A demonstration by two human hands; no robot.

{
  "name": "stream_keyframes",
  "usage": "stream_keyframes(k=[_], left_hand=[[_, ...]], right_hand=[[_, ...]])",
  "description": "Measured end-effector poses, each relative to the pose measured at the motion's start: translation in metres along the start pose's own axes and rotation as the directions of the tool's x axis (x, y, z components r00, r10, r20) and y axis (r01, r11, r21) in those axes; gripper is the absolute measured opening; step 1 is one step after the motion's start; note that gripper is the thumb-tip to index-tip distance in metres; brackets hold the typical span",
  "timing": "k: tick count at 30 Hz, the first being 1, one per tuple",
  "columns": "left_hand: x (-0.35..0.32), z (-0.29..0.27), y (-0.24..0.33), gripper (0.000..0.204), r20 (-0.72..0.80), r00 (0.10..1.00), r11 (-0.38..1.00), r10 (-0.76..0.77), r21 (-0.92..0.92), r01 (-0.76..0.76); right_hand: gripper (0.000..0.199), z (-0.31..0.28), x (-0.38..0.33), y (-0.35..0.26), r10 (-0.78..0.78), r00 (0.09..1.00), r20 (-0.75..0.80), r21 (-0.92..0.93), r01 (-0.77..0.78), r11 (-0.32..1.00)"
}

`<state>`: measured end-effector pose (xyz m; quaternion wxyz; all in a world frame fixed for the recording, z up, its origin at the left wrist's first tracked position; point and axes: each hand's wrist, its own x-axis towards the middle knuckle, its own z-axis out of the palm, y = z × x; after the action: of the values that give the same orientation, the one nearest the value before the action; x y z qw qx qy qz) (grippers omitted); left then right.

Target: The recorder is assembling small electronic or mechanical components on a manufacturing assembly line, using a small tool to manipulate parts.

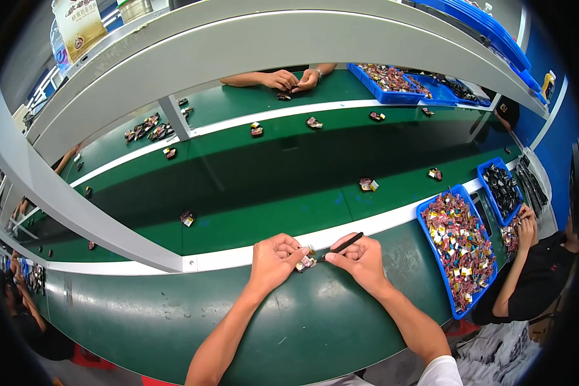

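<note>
Left hand [273, 257] curled at the near edge of the green workbench [302, 321], thumb and fingertips pinched on a small foil-wrapped packet [305, 262] that sits between both hands, just below the white rail [238, 257] bordering the conveyor. Right hand [361, 258] at three o'clock of the packet, fingers closed around a slim black pen-like tool [345, 244], the tool slanting up toward two o'clock and its lower tip touching the packet. At three o'clock of the hands, a long blue tray [428, 239] heaped with mixed red, yellow and silver packets; past it toward two o'clock, a second blue tray [481, 172] filled with black pieces. At twelve o'clock, the dark green conveyor belt [270, 186], dotted with separate small packets: one [368, 184] at one o'clock of the hands, one [187, 219] at ten o'clock, another [435, 174] farther toward two o'clock. Beyond the belt at twelve o'clock, another person's two hands [293, 80] pressed together over a small item on the far bench. At three o'clock, beside the heaped tray, a co-worker in a black shirt [547, 264] with an arm reaching toward the trays. At one o'clock on the far side, more blue trays [392, 87] holding packets.
</note>
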<state>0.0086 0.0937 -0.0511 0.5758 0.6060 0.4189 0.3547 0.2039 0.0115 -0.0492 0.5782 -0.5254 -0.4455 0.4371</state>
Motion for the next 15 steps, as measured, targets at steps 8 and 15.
stream_keyframes(k=[8,15], left_hand=[[-0.005,0.006,0.01,0.014,-0.052,0.999,1.0,-0.006,-0.003,0.006],[-0.003,0.008,0.0,0.014,-0.11,0.988,0.994,0.105,-0.014,-0.107]], right_hand=[[0.016,-0.005,0.002,-0.004,0.117,0.993,-0.008,0.133,-0.115,0.984],[0.016,-0.002,0.002,-0.005,0.077,0.997,-0.033,0.151,-0.071,0.986]])
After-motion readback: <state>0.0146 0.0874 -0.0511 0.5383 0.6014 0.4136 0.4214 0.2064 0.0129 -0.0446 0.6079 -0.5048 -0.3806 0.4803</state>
